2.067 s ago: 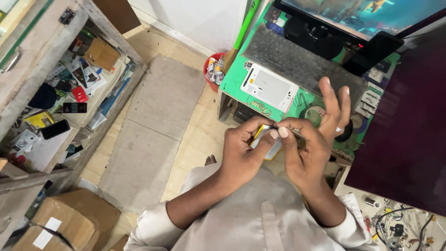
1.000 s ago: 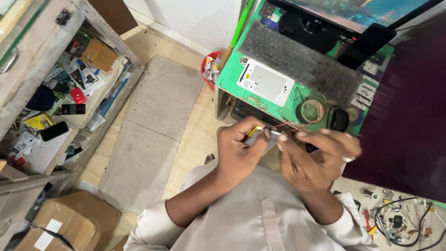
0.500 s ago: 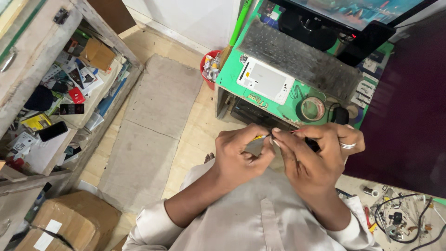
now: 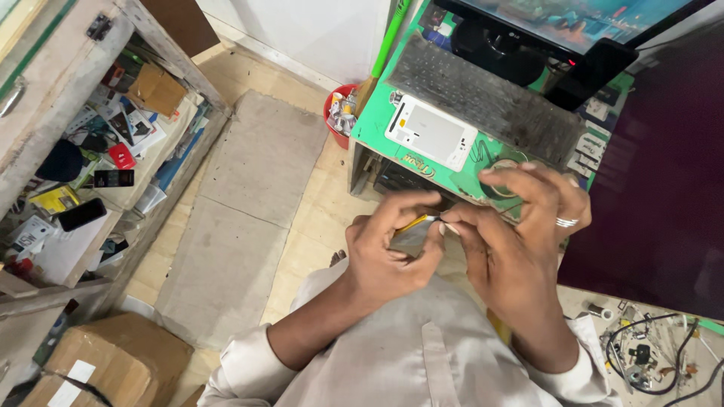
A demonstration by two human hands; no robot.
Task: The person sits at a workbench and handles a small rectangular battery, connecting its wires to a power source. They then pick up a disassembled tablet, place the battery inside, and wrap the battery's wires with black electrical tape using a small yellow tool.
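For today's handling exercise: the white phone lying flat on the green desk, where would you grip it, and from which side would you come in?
Probably grip the white phone across its two long edges, coming down from above. It lies flat and slanted on the green desk, beside the keyboard, so only the thin edges offer purchase. Both the left hand and right hand are busy pinching a small yellow-tipped piece.

Both hands meet at the centre of the frame, fingertips touching. The left hand (image 4: 392, 252) comes up from the lower left, forearm bare below a rolled pale sleeve, its thumb and forefinger pinched together and the other fingers curled under. The right hand (image 4: 513, 241) rises from the lower right, back of the hand to the camera, wrist bent, thumb and forefinger pinched against the left's; its remaining fingers arch toward the upper right, one wearing a ring (image 4: 566, 222).
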